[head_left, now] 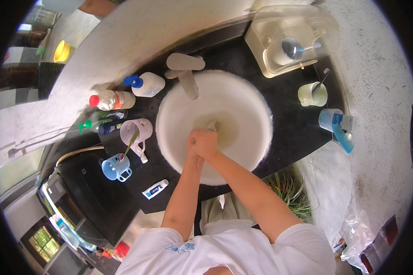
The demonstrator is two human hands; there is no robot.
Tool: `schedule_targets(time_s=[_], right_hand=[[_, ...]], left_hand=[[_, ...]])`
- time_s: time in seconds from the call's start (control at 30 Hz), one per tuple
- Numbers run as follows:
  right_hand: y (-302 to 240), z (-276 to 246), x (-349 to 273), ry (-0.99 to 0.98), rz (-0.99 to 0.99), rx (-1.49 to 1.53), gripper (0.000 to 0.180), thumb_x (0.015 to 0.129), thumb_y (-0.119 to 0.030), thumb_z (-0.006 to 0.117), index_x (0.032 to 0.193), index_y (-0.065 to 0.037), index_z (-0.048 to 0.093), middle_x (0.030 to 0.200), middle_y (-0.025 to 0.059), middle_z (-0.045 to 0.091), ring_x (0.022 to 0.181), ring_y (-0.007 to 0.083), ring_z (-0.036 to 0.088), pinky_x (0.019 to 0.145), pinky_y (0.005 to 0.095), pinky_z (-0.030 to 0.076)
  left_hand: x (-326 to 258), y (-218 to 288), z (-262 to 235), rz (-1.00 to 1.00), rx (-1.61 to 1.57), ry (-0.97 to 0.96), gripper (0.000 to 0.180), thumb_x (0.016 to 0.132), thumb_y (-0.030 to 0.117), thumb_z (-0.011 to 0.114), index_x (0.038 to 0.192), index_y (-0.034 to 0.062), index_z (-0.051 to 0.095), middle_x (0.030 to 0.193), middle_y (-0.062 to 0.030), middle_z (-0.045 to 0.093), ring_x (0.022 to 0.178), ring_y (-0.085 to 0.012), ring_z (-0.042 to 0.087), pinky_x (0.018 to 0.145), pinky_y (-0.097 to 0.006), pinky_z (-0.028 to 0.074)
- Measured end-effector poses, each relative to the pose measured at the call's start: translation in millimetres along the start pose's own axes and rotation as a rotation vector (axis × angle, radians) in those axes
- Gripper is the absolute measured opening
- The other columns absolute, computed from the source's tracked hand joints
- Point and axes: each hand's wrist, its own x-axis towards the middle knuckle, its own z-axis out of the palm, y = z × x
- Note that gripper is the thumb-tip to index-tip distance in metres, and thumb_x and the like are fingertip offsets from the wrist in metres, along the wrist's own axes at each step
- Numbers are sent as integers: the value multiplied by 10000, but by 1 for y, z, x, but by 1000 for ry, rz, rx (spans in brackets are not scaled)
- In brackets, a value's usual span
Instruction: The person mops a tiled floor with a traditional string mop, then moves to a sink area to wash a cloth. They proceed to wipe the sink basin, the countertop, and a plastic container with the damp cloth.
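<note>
Both hands, left hand [196, 143] and right hand [206, 145], clasped together, fingers closed, over the white sink [243, 96]; toothpaste tube [155, 189] at 8 o'clock, blue-capped white bottle [147, 84] at 10.

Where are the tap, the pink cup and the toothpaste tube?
Tap [188, 82], head view, on its spout above the basin.
Pink cup [142, 129], head view, on its side wall.
Toothpaste tube [155, 189], head view, on the middle of the tube.

The person wears a white short-sleeved shirt with a small blue embroidered motif, both forearms bare.
</note>
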Motion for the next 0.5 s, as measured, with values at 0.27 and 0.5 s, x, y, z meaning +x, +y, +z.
schedule_targets(time_s=[0.27, 0.5], right_hand=[[50, -1, 19, 145, 655, 131, 211, 808, -283, 657, 805, -73, 682, 788, 123, 657, 675, 323, 615, 626, 397, 499], [85, -27, -17, -30, 164, -525, 462, 874, -291, 589, 1293, -103, 539, 1397, 111, 433, 1112, 321, 515, 852, 468, 433]], left_hand=[[-20, 16, 2, 162, 598, 274, 366, 940, 332, 574, 1217, 98, 525, 1115, -78, 601, 1034, -196, 591, 837, -347, 499], [-60, 1, 21, 769, 2001, 310, 565, 866, 184, 617, 1390, 81, 431, 1442, -217, 350, 1296, -333, 375, 1040, -503, 352]])
